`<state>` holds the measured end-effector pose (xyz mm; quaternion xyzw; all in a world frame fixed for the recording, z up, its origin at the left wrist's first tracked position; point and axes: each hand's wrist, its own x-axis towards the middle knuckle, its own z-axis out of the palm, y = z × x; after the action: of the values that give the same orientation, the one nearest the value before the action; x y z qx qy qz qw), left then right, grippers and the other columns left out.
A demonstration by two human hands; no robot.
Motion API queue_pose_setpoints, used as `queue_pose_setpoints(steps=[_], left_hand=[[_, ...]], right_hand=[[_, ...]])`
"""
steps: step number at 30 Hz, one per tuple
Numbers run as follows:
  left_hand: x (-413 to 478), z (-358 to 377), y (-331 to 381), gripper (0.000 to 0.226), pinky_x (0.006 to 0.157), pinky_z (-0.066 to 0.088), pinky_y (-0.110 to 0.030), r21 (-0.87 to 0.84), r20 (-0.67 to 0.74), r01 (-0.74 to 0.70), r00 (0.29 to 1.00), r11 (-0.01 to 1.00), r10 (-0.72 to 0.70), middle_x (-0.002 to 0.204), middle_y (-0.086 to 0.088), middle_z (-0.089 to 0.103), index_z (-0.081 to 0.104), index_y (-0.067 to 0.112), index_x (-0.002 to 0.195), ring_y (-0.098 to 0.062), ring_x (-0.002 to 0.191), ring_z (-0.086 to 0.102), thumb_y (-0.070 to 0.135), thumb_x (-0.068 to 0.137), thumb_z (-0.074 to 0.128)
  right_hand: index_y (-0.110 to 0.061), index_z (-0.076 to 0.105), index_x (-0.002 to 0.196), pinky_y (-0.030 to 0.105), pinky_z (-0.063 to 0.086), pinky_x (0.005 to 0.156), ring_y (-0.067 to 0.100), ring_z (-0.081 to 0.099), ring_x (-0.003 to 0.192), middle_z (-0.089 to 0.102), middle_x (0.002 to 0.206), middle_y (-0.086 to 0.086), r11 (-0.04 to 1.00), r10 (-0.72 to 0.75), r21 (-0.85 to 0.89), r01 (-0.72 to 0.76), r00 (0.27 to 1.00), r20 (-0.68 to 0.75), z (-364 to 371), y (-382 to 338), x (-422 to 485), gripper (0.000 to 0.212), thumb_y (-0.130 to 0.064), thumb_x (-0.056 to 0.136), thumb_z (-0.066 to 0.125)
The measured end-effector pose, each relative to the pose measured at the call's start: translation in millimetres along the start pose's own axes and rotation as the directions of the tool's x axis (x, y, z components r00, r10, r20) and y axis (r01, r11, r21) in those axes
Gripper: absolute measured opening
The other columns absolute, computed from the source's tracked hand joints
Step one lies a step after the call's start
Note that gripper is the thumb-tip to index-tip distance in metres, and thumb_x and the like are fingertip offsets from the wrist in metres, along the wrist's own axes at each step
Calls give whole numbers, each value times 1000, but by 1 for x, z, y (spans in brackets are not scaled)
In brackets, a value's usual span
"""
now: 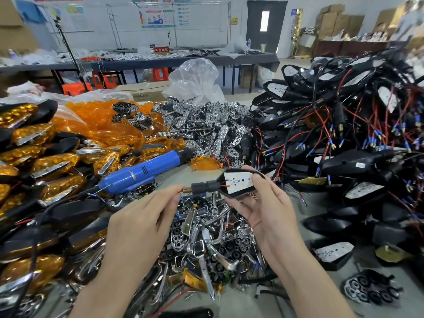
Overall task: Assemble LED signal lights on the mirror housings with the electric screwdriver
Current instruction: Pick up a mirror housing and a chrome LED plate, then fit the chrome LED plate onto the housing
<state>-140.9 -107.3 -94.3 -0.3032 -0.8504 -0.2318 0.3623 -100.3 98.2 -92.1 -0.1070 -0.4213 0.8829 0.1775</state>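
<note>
Gripping housing (213,185) with right hand (266,207), fingers curled round its wide end, white LED board (238,181) facing up. Pinching the brass stem (187,191) at its narrow end with left hand (140,216), thumb against forefinger. Just beyond the left grip, lying untouched, blue screwdriver (146,171). Right of the right grip, heap (344,122) of wired housings
</note>
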Motion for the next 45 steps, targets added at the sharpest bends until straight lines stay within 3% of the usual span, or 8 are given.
queue_pose_setpoints(steps=[14, 19, 22, 25, 29, 33, 40, 45], left_hand=[[3, -4, 6, 30, 57, 29, -8, 9, 90, 159, 983, 987, -159, 77, 22, 58, 70, 22, 114, 0, 61, 53, 37, 103, 47], [11, -11, 15, 35, 93, 36, -29, -39, 170, 217, 963, 975, -208, 114, 8, 61, 60, 21, 129, -15, 107, 53, 36, 99, 48], [15, -32, 23, 23, 91, 38, -22, -74, 255, 177, 955, 982, -153, 109, 20, 56, 60, 33, 115, -2, 104, 50, 40, 98, 46], [14, -56, 29, 21, 64, 41, -14, -154, 585, 159, 810, 975, -40, 96, 32, 61, 56, 46, 101, 9, 89, 57, 56, 93, 40], [5, -72, 37, 26, 68, 47, -15, -85, 798, 132, 602, 988, -12, 96, 35, 60, 52, 49, 105, 15, 87, 55, 64, 89, 38], [-7, -84, 39, 14, 73, 48, -21, -31, 880, 155, 472, 987, -46, 97, 42, 55, 49, 51, 102, 16, 84, 53, 61, 92, 49], [-33, -108, 55, 42, 71, 36, -12, 10, 961, 148, 272, 989, -51, 104, 51, 30, 40, 52, 108, 25, 94, 37, 76, 78, 57], [-45, -101, 70, 43, 83, 42, -31, 63, 967, 35, 247, 997, -70, 111, 26, 34, 30, 52, 111, 4, 93, 47, 77, 82, 51]], right_hand=[[-11, 77, 108, 32, 63, 73, 29, 77, 94, 77, 109, 17, 1000, -28, -9, 29, 997, 67, -3, 1, 0, 28, -14, 107, 49], [-8, 72, 109, 31, 62, 70, 23, 78, 84, 79, 99, 13, 999, -20, -38, 20, 1000, 5, -4, -1, 4, 25, -12, 108, 48], [-7, 71, 107, 30, 63, 71, 19, 77, 80, 79, 95, 11, 998, -9, -62, 8, 1000, -12, -5, -2, 2, 24, -12, 108, 47], [-8, 69, 107, 29, 63, 73, 15, 76, 72, 80, 91, 8, 996, -12, -86, 9, 1000, -26, -5, -2, 0, 23, -12, 108, 47], [-11, 68, 107, 33, 56, 73, 16, 76, 71, 80, 88, 5, 991, 0, -136, -6, 999, -41, -3, -2, -4, 22, -15, 109, 47], [-10, 68, 105, 27, 61, 68, 23, 78, 81, 79, 91, 8, 994, 1, -106, -8, 998, -61, -2, -4, -6, 21, -13, 108, 47], [-10, 68, 102, 31, 63, 73, 17, 76, 74, 79, 84, 4, 996, 8, -83, -14, 998, -70, -2, -3, -8, 20, -11, 108, 49], [-9, 68, 104, 33, 64, 77, 14, 73, 68, 79, 84, 3, 996, 6, -91, -11, 998, -57, -3, -2, -6, 19, -12, 107, 50]])
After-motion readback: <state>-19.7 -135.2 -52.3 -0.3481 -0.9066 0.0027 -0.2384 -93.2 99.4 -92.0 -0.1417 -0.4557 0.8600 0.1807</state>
